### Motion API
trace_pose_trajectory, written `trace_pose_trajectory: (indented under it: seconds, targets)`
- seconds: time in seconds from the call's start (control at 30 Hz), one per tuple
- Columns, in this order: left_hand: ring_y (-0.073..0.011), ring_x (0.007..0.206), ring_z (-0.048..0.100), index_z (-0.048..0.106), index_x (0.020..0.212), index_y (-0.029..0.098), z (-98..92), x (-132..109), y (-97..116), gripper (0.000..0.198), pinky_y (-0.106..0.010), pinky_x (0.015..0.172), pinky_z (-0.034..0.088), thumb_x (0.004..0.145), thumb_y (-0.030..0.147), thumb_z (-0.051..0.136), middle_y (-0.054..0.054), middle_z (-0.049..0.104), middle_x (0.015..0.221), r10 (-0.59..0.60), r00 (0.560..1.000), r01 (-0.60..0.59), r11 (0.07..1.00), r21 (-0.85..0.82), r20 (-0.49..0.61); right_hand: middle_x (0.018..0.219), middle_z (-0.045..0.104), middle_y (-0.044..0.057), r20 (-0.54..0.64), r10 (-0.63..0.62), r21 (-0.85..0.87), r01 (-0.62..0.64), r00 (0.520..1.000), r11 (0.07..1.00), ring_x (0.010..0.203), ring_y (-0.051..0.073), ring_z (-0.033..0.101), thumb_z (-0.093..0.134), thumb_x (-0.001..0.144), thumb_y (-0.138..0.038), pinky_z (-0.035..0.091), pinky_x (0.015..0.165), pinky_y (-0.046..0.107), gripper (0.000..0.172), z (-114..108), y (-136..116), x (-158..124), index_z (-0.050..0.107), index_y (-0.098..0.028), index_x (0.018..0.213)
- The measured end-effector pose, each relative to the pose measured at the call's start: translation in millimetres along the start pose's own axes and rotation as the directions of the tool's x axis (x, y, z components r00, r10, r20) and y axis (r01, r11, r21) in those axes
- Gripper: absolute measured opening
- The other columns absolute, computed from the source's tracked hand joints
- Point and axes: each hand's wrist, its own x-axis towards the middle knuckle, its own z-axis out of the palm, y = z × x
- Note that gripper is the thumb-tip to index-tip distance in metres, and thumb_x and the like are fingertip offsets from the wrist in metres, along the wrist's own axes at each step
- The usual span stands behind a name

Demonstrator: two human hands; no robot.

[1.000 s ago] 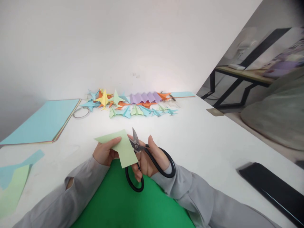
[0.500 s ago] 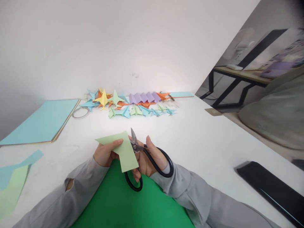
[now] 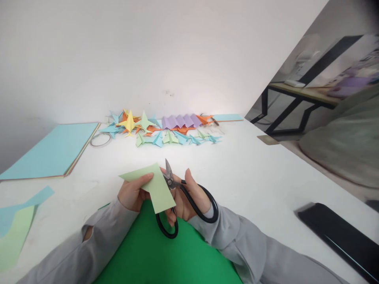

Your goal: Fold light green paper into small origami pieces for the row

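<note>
Since the earlier frame, the paper [image 3: 156,189] and scissors [image 3: 170,180] have shifted slightly right; both grips are unchanged. The white table [image 3: 251,177] carries a green sheet [image 3: 166,256] at the near edge, a blue stack [image 3: 53,150] at far left, and a row of origami [image 3: 166,128] by the wall. The pale green paper is held above the green sheet. The left hand [image 3: 133,193] pinches its left edge, thumb on top. The right hand [image 3: 186,199] has its fingers curled through the scissors' loops, with the blades at the paper's right edge, tips up.

Origami figures [image 3: 160,130], blue paper stack [image 3: 53,150]
</note>
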Motion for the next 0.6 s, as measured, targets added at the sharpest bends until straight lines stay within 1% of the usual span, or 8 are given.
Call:
trace_pose_trajectory:
  seconds: [0.17,0.33,0.4,0.47,0.6]
  targets:
    - [-0.0237,0.062,0.064,0.060,0.103,0.007,0.9,0.3,-1.6,0.045,-0.027,0.043,0.049,0.065,0.031,0.065,-0.013,0.069,0.079,0.022,0.999,-0.022,1.000,-0.004,-0.031,0.064,0.064,0.003,0.025,0.009,-0.007,-0.009,1.000,1.000,0.043,0.015,0.058,-0.006,0.081,-0.061,0.040,0.039,0.023,0.070,-4.7,0.3,0.9,0.013,-0.025,0.137]
    - [-0.0235,0.060,0.063,0.060,0.097,0.008,1.4,-0.3,-1.8,0.039,-0.030,0.044,0.051,0.063,0.027,0.067,-0.010,0.069,0.074,0.027,0.990,-0.027,1.000,-0.003,-0.136,0.063,0.063,0.002,-0.001,0.004,-0.032,-0.004,1.000,0.999,0.042,0.015,0.056,-0.002,0.080,-0.064,0.040,0.040,0.024,0.070,-4.7,0.4,0.2,0.014,-0.026,0.137]
    - [-0.0236,0.060,0.063,0.060,0.098,0.008,0.7,-0.2,-1.6,0.040,-0.030,0.044,0.051,0.064,0.027,0.067,-0.010,0.069,0.073,0.026,0.992,-0.026,1.000,0.004,-0.120,0.063,0.063,0.002,-0.006,0.013,-0.037,-0.013,1.000,0.999,0.042,0.015,0.056,-0.004,0.080,-0.064,0.040,0.040,0.024,0.070,-3.1,-0.6,-0.6,0.012,-0.026,0.137]
    - [-0.0235,0.059,0.063,0.060,0.101,0.008,-0.5,0.0,-1.7,0.042,-0.029,0.043,0.050,0.065,0.028,0.066,-0.010,0.069,0.073,0.023,0.997,-0.023,1.000,0.011,-0.073,0.062,0.062,0.001,-0.019,0.032,-0.049,-0.033,0.999,0.998,0.041,0.015,0.055,-0.005,0.080,-0.063,0.040,0.039,0.024,0.070,-1.5,-1.8,-1.4,0.011,-0.026,0.137]
    - [-0.0199,0.054,0.061,0.057,0.110,0.009,-2.9,0.8,-2.3,0.049,-0.025,0.039,0.047,0.066,0.029,0.065,-0.010,0.068,0.071,0.003,1.000,-0.004,0.999,0.042,0.015,0.060,0.059,0.000,-0.045,0.058,-0.038,-0.060,0.997,0.997,0.043,0.015,0.056,-0.001,0.082,-0.063,0.040,0.039,0.024,0.068,-0.6,-2.9,-2.5,0.013,-0.026,0.137]
